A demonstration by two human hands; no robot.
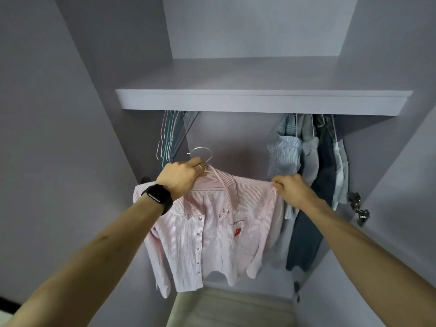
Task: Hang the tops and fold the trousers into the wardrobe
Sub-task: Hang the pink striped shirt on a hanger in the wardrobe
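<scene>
A pink-and-white striped shirt with a small red mark on its chest hangs on a white hanger in front of the open wardrobe. My left hand, with a ring and a black watch on the wrist, grips the hanger at its neck, just under the hook. My right hand pinches the shirt's right shoulder. The hook sits below the shelf, and the rail is hidden behind the shelf's front edge.
Several empty wire hangers hang at the left end under the shelf. Several tops, striped, grey and dark blue, hang at the right end. Door hinges stick out on the right wall. A beige surface lies at the bottom.
</scene>
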